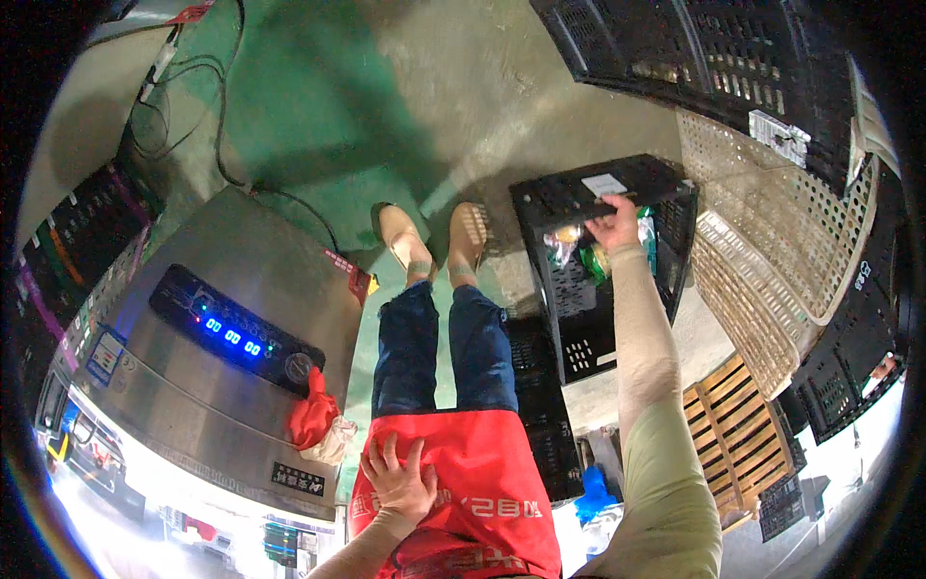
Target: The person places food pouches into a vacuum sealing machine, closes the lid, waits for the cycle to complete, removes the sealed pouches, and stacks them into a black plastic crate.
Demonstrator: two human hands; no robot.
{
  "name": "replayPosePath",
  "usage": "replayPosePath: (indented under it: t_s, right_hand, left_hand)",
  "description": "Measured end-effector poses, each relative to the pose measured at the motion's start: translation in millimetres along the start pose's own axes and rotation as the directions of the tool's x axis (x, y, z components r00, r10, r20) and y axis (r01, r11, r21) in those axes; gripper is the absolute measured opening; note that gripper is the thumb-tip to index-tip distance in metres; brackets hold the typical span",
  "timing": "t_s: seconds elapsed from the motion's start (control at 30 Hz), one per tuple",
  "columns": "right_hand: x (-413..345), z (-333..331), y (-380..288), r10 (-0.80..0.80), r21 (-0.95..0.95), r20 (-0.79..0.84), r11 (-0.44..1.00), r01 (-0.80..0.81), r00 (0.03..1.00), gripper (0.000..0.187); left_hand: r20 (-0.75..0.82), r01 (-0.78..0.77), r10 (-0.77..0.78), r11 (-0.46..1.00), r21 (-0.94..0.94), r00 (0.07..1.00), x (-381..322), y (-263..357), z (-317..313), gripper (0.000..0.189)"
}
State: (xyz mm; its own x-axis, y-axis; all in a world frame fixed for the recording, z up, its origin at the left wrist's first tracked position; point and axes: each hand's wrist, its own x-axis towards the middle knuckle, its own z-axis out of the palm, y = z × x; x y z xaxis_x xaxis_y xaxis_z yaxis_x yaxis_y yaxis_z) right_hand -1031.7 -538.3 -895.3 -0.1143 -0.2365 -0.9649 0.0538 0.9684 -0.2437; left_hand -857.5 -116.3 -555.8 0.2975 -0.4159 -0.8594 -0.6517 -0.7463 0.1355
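Observation:
My right hand (616,224) grips the upper rim of a black plastic crate (579,318) to the right of my feet. The crate is tilted, and a white label (602,185) is on its far wall. Inside lie small green packets (595,262) and a clear plastic packet (561,246), partly hidden by my hand and forearm. My left hand (401,481) rests with fingers spread on the red apron (481,463) over my lap, holding nothing.
A stainless-steel machine (217,246) with a lit control panel (235,329) stands on the left, a red cloth (312,412) at its edge. Black cables (221,130) cross the floor. At right are beige perforated baskets (774,239), a stack of black crates (694,58) and a slatted wooden pallet (738,434).

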Motion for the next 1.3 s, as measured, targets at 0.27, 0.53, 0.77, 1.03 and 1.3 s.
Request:
replayPosePath:
  t_s: [0.27, 0.53, 0.77, 1.03, 1.3]
  right_hand:
    - [-16, 58, -24, -0.307, 0.405, 0.385, 0.903, 0.140, 0.870, 0.014]
    - [-190, -25, 114, -0.003, -0.504, 0.341, 0.844, 0.185, 0.940, 0.023]
    - [-350, -83, 117, -0.119, -0.795, 0.599, -0.200, 0.572, 0.792, 0.039]
    - [-387, 17, -13, -0.109, -0.718, 0.660, -0.384, 0.581, 0.744, 0.027]
    - [-403, 201, -75, -0.157, -0.579, 0.814, -0.137, 0.804, 0.559, 0.025]
  left_hand:
    - [-0.073, -0.009, 0.012, 0.999, 0.046, 0.997, 2, 12, -18, 0.050]
    - [0.023, 0.049, -0.050, 0.998, 0.032, 0.998, 3, 23, -35, 0.057]
    - [-0.162, -0.145, 0.138, 0.989, -0.032, 0.977, 13, 50, -100, 0.052]
    - [-0.229, -0.250, 0.198, 0.942, -0.225, 0.953, -11, 23, -204, 0.046]
    - [-0.338, -0.288, 0.125, 0.822, -0.492, 0.933, 13, -53, -281, 0.036]
